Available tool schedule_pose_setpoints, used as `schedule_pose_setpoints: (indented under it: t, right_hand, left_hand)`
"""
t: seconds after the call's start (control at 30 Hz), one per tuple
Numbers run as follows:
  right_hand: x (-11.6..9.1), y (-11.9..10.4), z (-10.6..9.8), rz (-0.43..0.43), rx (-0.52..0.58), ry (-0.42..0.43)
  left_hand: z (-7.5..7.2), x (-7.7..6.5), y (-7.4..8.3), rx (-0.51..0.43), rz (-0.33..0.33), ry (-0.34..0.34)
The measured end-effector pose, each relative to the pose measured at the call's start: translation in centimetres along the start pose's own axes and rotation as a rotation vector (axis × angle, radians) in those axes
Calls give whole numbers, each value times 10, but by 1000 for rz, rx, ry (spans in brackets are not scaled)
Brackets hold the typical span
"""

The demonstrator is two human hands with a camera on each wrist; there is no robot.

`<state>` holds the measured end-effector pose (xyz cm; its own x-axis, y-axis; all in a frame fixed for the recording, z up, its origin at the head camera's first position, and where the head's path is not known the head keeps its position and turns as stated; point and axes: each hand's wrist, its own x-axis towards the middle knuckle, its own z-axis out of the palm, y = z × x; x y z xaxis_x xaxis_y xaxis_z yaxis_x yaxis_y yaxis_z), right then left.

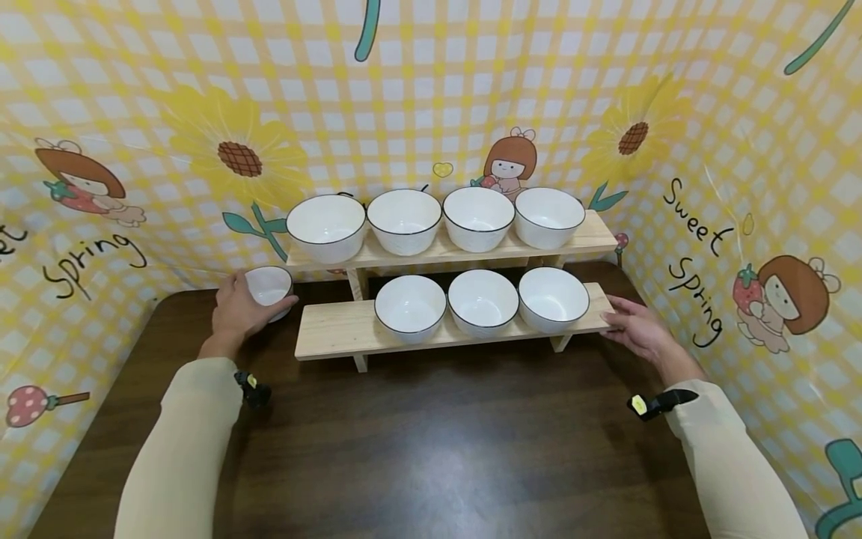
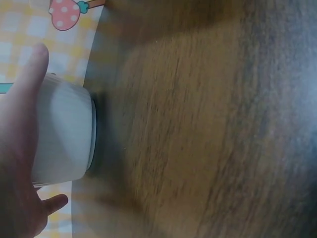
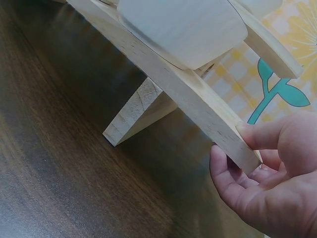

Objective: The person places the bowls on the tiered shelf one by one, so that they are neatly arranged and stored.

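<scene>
At the left of the wooden two-tier shelf, my left hand (image 1: 239, 311) grips a white bowl (image 1: 269, 285) with a dark rim, thumb on one side and fingers on the other. The left wrist view shows this bowl (image 2: 64, 131) from the side, beside the dark table. My right hand (image 1: 636, 329) pinches the right end of the lower shelf board (image 1: 337, 329); in the right wrist view the thumb lies on top and fingers curl beneath the board (image 3: 198, 106). Three white bowls (image 1: 411, 307) stand on that board, leaving bare wood at its left end.
Several matching bowls (image 1: 407, 221) stand in a row on the upper board (image 1: 595, 233), behind the lower one. A brown wooden table (image 1: 431, 442) carries the shelf. Yellow checked cloth (image 1: 417, 97) hangs close behind and along both sides.
</scene>
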<state>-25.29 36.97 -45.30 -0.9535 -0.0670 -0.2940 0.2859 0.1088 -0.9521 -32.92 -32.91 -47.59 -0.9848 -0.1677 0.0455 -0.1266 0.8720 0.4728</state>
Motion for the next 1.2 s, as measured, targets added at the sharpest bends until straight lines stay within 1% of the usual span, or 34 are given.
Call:
schedule_pose_setpoints:
  t: [0.17,0.37,0.57,0.73,0.97,1.2]
  right_hand:
    - [0,1,0,1,1,2]
    - [1,2,-1,-13,7,-11]
    - [1,2,-1,-20,15,-14]
    - [1,2,-1,-19,10,-15]
    - [2,0,-1,4,-3,2]
    - [1,1,-1,-9,-6,-7]
  left_hand:
    - [1,2,-1,15,-13,-9]
    - [0,1,2,12,-31,-29]
    - [1,1,0,23,-12,-20]
    - [0,-1,1,30,-9,-23]
    - [-1,-3,3,40,4,-23]
    - [-1,-5,3,53,27,-13]
